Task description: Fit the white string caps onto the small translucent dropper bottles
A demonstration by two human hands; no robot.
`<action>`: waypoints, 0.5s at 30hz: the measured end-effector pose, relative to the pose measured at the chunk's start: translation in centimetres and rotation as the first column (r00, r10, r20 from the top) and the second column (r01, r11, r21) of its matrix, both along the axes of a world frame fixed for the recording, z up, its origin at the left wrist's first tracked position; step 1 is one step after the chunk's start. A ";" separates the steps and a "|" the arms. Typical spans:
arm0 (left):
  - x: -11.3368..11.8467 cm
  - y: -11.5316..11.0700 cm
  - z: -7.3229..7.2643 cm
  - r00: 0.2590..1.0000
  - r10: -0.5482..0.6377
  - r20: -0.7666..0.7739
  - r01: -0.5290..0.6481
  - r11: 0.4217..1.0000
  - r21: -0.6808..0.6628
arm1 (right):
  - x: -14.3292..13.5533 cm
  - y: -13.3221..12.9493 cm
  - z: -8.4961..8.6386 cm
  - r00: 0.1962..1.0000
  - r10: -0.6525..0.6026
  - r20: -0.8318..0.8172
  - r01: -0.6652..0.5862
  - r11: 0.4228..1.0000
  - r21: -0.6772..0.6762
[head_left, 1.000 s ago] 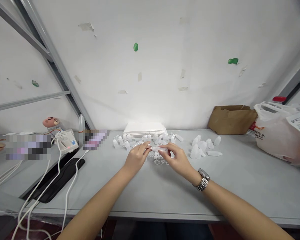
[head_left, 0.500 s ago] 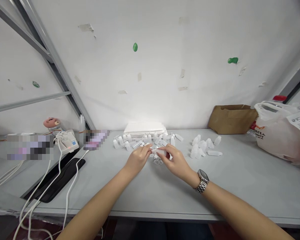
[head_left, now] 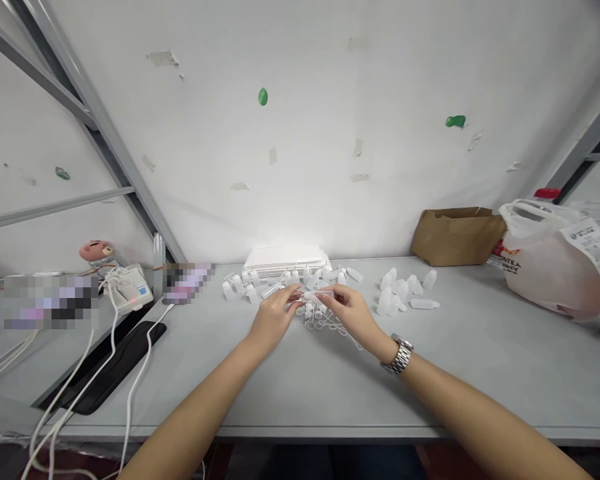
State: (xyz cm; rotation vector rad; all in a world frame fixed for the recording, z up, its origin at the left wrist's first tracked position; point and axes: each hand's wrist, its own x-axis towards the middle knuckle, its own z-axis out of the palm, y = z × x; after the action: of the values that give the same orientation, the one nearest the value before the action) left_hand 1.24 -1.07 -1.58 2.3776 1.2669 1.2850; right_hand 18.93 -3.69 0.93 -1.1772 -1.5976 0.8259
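A small translucent plastic bottle [head_left: 323, 294] lies sideways between my hands, above the desk. My right hand [head_left: 354, 315] is closed on its body, with thumb and fingertips pinching it. My left hand [head_left: 274, 316] pinches at its neck end, where a white cap [head_left: 305, 295] partly shows between the fingertips. Just below my fingers lies a heap of white caps with looped straps [head_left: 320, 321]. Behind my hands, several small bottles [head_left: 253, 293] stand or lie, some with straps. To the right sits a group of similar bottles [head_left: 400, 290], apparently uncapped.
A stack of white boards or boxes [head_left: 286, 257] rests against the wall. An open brown paper bag [head_left: 455, 237] and a white plastic carrier bag [head_left: 550, 260] occupy the right. At left are white cables [head_left: 145, 373], a power strip [head_left: 130, 290] and a black slab-like object [head_left: 117, 370].
My left fingers have spread a little at the bottle's neck. The bottle is more level, and more of the strap heap shows below my hands. The view has shifted slightly.
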 end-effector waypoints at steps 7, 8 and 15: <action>0.0 -0.3 0.6 0.999 0.026 0.031 -0.025 0.999 -0.030 | 0.2 0.3 0.0 0.990 0.038 -0.139 -0.057 0.990 -0.130; 0.0 -0.3 0.8 0.999 0.029 0.034 -0.027 0.999 -0.039 | 0.1 0.3 0.0 0.990 0.044 -0.136 -0.062 0.989 -0.133; -0.2 -0.3 1.0 0.999 0.005 0.032 -0.002 0.996 -0.088 | 0.0 0.1 -0.2 0.989 0.077 -0.123 -0.094 0.986 -0.138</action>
State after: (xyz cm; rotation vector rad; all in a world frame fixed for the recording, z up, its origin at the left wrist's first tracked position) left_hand 1.02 -1.40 -0.62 2.2863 1.2911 1.2366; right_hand 18.93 -3.56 0.70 -1.1439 -1.5211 1.0618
